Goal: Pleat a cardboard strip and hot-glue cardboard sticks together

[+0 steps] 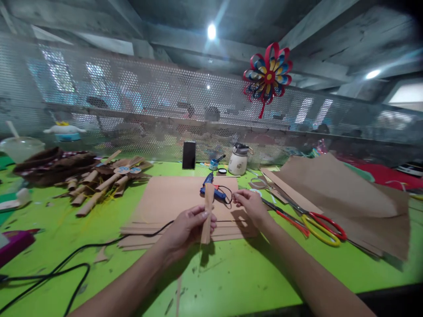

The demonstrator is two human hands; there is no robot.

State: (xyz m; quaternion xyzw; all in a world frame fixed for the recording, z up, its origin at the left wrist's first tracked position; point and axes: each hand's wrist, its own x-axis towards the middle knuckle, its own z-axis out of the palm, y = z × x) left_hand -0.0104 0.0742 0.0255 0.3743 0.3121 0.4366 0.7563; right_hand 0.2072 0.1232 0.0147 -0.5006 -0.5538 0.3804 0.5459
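Note:
My left hand grips a narrow folded or rolled piece of brown paper, held upright above the table. My right hand is closed in a pinch a little to the right of it; whatever lies between those fingertips is too small to make out. Behind the paper piece rests a blue hot glue gun, partly covered by it. The glue gun lies on a stack of flat brown paper sheets. A black cord runs from the left toward the stack and passes behind my left hand.
To the right are red-and-yellow-handled scissors, an orange-handled tool and large brown paper. Paper tubes are heaped at left. A phone, a small blue jar and a white jar stand at the back.

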